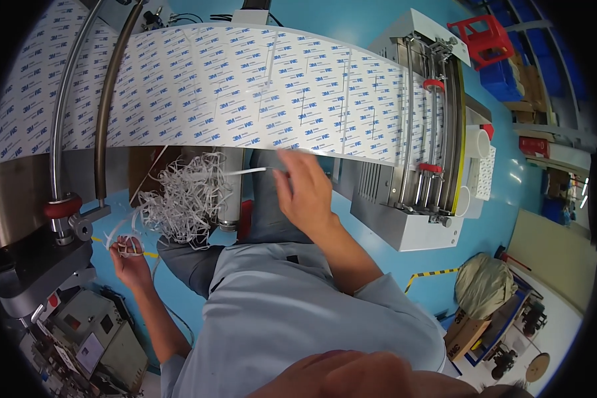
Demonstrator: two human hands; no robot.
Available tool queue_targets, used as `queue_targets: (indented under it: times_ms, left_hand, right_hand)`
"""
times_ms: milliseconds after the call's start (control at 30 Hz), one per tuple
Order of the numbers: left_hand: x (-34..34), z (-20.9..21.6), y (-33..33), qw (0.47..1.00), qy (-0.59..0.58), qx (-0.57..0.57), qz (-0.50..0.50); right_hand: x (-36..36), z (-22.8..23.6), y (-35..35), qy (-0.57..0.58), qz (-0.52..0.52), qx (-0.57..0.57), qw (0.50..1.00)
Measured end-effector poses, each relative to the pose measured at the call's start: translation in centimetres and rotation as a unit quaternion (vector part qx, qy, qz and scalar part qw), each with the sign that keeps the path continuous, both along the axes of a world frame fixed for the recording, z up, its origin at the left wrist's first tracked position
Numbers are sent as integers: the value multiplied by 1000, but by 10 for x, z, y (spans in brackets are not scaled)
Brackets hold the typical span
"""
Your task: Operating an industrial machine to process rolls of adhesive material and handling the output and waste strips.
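A long white web of sheet (245, 93) printed in blue, with several narrow slits, stretches across in front of me. Under its near edge a big tangle of thin white strips (186, 199) hangs above my left leg. My left hand (131, 259), low at the left, is closed on loose white strips trailing from that tangle. Just below the sheet's near edge is my right hand (305, 192), its fingertips slightly blurred. One straight white strip (245, 172) runs from the tangle to its thumb and forefinger, which seem to pinch the end.
Steel rollers (106, 99) with a red collar (63, 207) stand at the left. A machine with rods and red rings (431, 169) takes the sheet's right end. Beyond it are a red stool (481, 40) and a blue bin (501, 81). A control box (103, 331) stands lower left.
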State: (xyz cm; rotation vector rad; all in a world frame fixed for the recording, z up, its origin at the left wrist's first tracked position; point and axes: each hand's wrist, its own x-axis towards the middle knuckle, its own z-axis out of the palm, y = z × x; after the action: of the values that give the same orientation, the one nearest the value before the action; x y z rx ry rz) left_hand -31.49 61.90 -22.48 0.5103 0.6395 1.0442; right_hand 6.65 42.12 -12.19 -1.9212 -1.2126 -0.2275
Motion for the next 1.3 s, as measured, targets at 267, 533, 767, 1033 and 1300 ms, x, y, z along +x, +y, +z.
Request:
queue_targets:
  times_ms: [267, 533, 767, 1033, 1300]
  left_hand:
    - [53, 34, -18, 992, 63, 54, -91]
    - [34, 37, -24, 983, -159, -86, 29]
    - [10, 14, -8, 945, -317, -58, 50]
    - [-48, -44, 14, 948, -187, -175, 189]
    - [-42, -56, 11, 967, -38, -147, 206]
  right_hand:
    - [-49, 4, 45, 10, 185, 63, 981]
    - [-54, -5, 27, 112, 244, 15, 963]
    - [-40, -30, -14, 178, 200, 85, 960]
    - [-31, -46, -2, 647, 141, 139, 736]
    - [-45, -33, 44, 737, 191, 182, 622]
